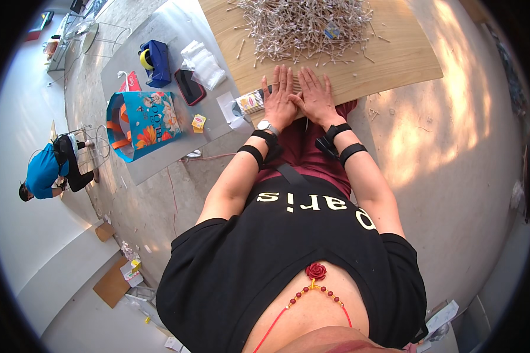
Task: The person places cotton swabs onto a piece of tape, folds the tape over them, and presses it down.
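Observation:
My left hand [280,105] lies flat near the front edge of the wooden tabletop [394,76], fingers stretched away from me. Beside it my right hand [316,99] rests the same way, and the two thumbs meet. A row of thin sticks, seemingly cotton swabs [296,84], shows in the gap between the hands; the palms hide the rest. Against the left hand's outer side sits a small clear pack of cotton swabs [252,102] with a printed label. Past the fingertips spreads a big heap of loose cotton swabs [303,29].
On the grey table at left are a blue tape dispenser [154,63], clear plastic bags [203,65], a phone [189,87], a flowered blue shopping bag [150,125] and a small yellow packet [198,122]. Farther left, a person in blue [44,170] bends over.

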The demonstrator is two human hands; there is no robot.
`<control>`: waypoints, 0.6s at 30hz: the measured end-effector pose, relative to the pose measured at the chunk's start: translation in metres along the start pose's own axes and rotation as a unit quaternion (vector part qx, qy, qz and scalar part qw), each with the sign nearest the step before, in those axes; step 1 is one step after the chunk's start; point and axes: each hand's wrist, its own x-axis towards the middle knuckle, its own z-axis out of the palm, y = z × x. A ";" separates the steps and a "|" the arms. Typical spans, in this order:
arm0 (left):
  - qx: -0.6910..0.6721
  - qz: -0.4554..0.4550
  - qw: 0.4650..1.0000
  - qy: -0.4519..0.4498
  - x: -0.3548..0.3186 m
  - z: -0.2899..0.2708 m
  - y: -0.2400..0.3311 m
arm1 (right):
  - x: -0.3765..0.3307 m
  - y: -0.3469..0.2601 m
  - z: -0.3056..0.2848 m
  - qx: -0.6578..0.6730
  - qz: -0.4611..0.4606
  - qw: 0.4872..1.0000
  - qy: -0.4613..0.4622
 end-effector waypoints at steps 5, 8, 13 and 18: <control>-0.005 -0.004 1.000 -0.011 0.000 0.004 0.003 | -0.002 0.001 0.000 -0.001 -0.006 1.000 -0.009; -0.015 -0.007 1.000 -0.008 -0.002 0.006 0.003 | -0.003 0.000 -0.002 -0.006 -0.010 1.000 -0.009; -0.020 -0.018 1.000 -0.005 -0.003 0.008 0.005 | -0.006 -0.001 -0.003 -0.004 -0.014 1.000 0.001; -0.020 -0.027 0.999 -0.007 -0.002 0.010 0.007 | -0.007 0.001 0.001 -0.007 -0.010 1.000 -0.003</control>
